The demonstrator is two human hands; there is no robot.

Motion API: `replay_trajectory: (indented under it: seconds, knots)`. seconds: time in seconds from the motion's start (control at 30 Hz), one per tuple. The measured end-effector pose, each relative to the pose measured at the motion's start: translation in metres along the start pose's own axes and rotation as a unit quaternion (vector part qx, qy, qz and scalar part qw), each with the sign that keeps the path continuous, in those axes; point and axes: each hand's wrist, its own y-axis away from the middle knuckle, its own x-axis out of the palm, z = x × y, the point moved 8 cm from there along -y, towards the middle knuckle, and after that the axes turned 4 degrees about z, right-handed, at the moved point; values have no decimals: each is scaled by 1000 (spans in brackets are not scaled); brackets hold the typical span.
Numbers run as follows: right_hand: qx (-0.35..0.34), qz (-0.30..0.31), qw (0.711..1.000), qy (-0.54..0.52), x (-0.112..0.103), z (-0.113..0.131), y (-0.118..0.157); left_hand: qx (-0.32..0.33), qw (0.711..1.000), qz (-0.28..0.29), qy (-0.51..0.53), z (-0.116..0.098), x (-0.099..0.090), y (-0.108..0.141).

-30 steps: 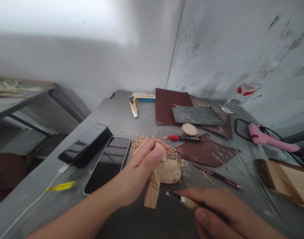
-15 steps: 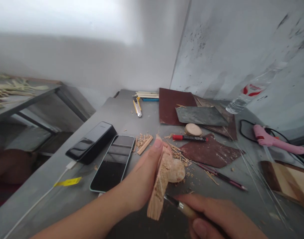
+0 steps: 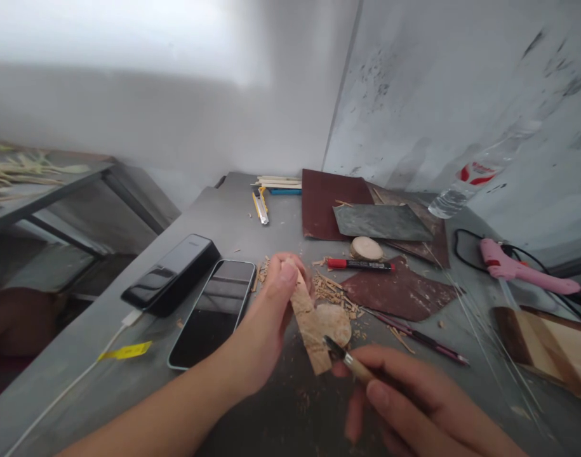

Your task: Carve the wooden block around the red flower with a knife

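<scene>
My left hand (image 3: pixel 275 304) is closed round the upper end of a flat, pale wood piece (image 3: pixel 312 333), whose lower end slants down to the right. In my right hand (image 3: pixel 399 393) is a carving knife (image 3: pixel 357 366) with a wooden handle and metal collar. Its dark blade tip lies at the wood's right edge; whether it cuts in, I cannot tell. Just behind the wood piece a round wooden disc (image 3: pixel 335 324) rests on the table, partly covered. Wood shavings (image 3: pixel 335 293) are scattered around it.
A phone (image 3: pixel 214 311) and a black power bank (image 3: pixel 171 273) lie left. Beyond are a box cutter (image 3: pixel 260 206), red marker (image 3: pixel 361 264), small wood slice (image 3: pixel 366 248) and sandpaper sheets (image 3: pixel 333 203). Rightward are a pink glue gun (image 3: pixel 523 270), a water bottle (image 3: pixel 480 171) and a wooden board (image 3: pixel 545 349).
The wood piece has turned so its lower end points right instead of left, and it now shows its broad face. The knife has moved up to its edge.
</scene>
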Motion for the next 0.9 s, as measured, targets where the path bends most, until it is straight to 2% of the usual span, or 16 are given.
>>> replay_trajectory:
  seconds: [0.1, 0.17, 0.2, 0.33, 0.57, 0.7, 0.83, 0.9]
  knots:
    - [81, 83, 982, -151, 14, -21, -4, -1, 1000, 16, -9, 0, 0, 1]
    - [86, 113, 970, -200, 17, -27, -8, -28, 998, 43, -28, 4, 4, 2]
    - [79, 107, 971, -199, 15, -30, -10, -40, 997, 56, -39, 5, 5, 2]
    - [52, 47, 989, -127, 0, -30, -14, -83, 991, 81, -59, 5, 4, -2]
    - [47, -16, 996, -75, -23, -25, -10, -117, 984, 100, -92, 3, -2, -13]
    - [66, -79, 994, 28, -48, -30, -12, -101, 973, 114, -172, 9, -1, -14]
    - [38, -112, 974, 193, -66, -15, -10, -64, 954, 121, -266, 10, -4, -13]
    - [22, -134, 969, 208, -73, -7, -6, -46, 946, 120, -296, 8, -5, -13]
